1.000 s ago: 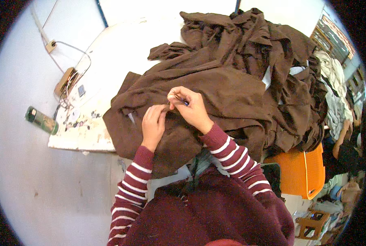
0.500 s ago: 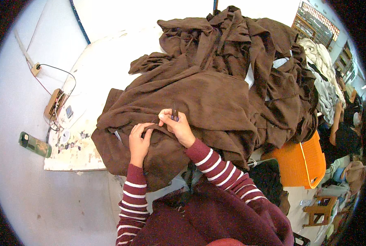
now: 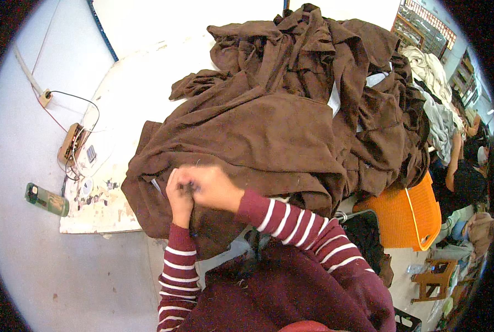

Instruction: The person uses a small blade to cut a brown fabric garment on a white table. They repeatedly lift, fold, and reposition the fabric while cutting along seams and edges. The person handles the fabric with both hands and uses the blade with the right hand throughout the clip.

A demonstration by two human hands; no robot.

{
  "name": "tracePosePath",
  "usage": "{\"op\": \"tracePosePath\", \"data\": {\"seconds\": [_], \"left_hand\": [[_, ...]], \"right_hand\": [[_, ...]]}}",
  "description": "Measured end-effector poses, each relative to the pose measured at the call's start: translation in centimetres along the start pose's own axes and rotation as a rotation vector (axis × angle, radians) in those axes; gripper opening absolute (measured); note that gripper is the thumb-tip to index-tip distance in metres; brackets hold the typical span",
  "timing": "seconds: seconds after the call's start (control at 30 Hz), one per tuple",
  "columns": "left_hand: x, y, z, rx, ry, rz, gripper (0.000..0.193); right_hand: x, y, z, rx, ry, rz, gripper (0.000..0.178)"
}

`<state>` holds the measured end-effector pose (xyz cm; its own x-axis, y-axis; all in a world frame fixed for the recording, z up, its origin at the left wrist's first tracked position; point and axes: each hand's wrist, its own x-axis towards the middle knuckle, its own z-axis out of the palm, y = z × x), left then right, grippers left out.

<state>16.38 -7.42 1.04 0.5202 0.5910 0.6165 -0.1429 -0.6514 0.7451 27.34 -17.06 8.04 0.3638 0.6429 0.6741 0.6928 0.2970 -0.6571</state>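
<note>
A large brown cloth garment is spread in folds over the table in front of me. My left hand rests at its near left part, fingers closed on the brown cloth. My right hand comes in from the right and meets the left one, smeared by motion. Between them shows a small dark tool, which looks like thread snips and is held in my right hand. The tool's blades and the fingertips are mostly hidden or blurred.
More brown garments are heaped at the far side, with cream and grey cloth beyond. An orange basket stands right of the table. At left are a green bottle and a power strip with cables. Another person sits far right.
My right hand has swung left and down onto my left hand, bringing the small tool with it. My left hand has shifted slightly left, and the garment lies much the same.
</note>
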Motion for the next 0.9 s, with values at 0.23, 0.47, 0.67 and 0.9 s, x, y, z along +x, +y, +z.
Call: {"op": "tracePosePath", "data": {"seconds": [0.23, 0.47, 0.67, 0.9], "left_hand": [[0.1, 0.3, -0.5, 0.089, -0.124, -0.036, 0.009], [0.2, 0.5, -0.5, 0.081, -0.161, -0.006, 0.013], [0.2, 0.2, -0.5, 0.132, -0.152, -0.132, 0.012], [0.1, -0.1, -0.4, 0.171, -0.122, -0.061, 0.012]], "right_hand": [[-0.4, 4.4, -4.0, 0.045, 0.334, 0.258, 0.018], [-2.6, 3.5, -7.9, 0.273, 0.132, 0.43, 0.016], [-8.4, -0.8, -17.4, 0.437, 0.543, 0.486, 0.02], [-21.4, -0.8, -30.8, -0.118, 1.171, 0.493, 0.028]]}}
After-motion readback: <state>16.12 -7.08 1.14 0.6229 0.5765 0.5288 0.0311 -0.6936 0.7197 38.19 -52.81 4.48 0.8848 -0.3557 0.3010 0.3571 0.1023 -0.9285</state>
